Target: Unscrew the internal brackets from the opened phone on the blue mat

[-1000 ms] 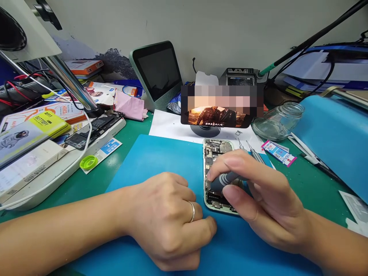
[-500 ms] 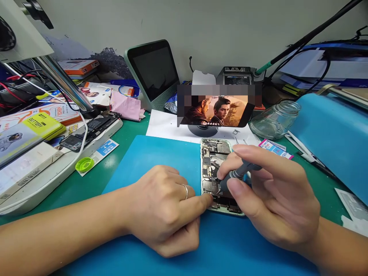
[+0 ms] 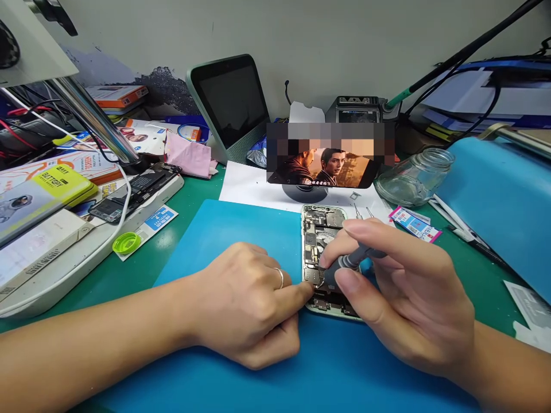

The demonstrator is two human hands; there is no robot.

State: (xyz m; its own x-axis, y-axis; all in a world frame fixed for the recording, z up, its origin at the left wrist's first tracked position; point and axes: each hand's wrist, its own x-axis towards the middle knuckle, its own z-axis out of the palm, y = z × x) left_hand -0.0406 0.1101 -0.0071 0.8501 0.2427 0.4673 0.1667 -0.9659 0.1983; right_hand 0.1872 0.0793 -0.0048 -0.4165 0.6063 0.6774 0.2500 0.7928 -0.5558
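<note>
An opened smartphone with bare circuit boards and a pale green frame lies on the blue mat. My left hand, with a ring on one finger, is mostly curled. Its index fingertip touches the phone's lower left edge; the thumb and folded fingertips are partly hidden. In my right hand, a dark grey screwdriver is pinched by thumb and fingers, tilted over the phone. Its tip is near the lower left boards, close to my left index finger. My right hand covers much of the phone's right side.
Behind the phone stands a propped-up screen playing a video, beside a glass jar. At left are a white lamp base, another opened phone, a green cap and boxes. Tweezers lie at right.
My right hand and the screwdriver have shifted slightly left against the phone. My left index finger stays at the phone's edge. The camera view has moved a little.
</note>
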